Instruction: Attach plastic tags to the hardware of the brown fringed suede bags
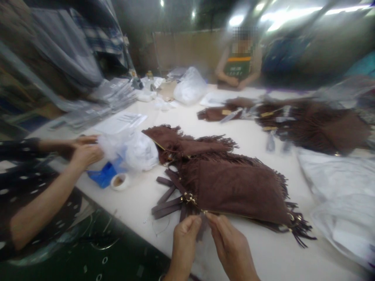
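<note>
A brown suede-like bag (240, 187) with fringed edges and a gold zipper lies flat on the white table before me. My left hand (185, 240) is closed in a pinch just below the bag's near left corner, beside its wrist strap (168, 207) and gold clasp. Close by on the right, my right hand (228, 240) also pinches, its fingertips near the zipper's end. Whatever sits between the fingers is too small and blurred to name. Another fringed brown bag (187, 146) lies just behind, partly under the first one's fringe.
At left, a co-worker's hands (88, 150) hold clear plastic by a blue tape dispenser (102, 175) and a tape roll (119, 182). More brown fringed bags (319, 125) lie at the far right. White plastic bags (345, 187) cover the right edge. Another person (240, 66) sits opposite.
</note>
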### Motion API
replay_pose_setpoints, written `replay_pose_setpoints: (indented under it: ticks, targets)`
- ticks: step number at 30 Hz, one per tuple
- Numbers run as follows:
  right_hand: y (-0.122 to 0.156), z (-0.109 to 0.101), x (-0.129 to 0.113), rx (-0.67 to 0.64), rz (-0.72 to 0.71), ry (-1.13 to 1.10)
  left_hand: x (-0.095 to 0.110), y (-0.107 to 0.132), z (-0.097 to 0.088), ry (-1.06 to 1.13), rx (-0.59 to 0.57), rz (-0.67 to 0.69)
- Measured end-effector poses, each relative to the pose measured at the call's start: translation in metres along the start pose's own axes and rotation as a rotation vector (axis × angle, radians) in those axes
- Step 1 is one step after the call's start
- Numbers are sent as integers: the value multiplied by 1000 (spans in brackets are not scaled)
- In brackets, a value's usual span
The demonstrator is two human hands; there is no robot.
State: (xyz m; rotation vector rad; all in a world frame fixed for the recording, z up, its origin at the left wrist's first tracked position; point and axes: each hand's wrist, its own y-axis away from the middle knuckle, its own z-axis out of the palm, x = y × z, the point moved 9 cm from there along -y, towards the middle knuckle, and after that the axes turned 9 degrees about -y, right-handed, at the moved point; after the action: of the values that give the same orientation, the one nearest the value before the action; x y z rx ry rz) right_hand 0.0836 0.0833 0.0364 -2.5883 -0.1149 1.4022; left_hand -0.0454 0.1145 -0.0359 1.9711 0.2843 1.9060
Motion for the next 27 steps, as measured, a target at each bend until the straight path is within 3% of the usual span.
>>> replay_pose_setpoints:
  ticks: [8, 18, 23, 27]
  targets:
    - [-8, -2, 2, -13, 23, -114, 9, -2, 8, -6, -15, 39]
    - [17, 2, 52, 253, 484, -458, 1, -2, 21, 284, -17, -106]
    - [29, 6, 63, 330, 595, -580, 13, 5, 28, 403, -25, -129]
    - [23, 13, 57, 308, 615, -654, 16, 5, 31, 420, -21, -120]
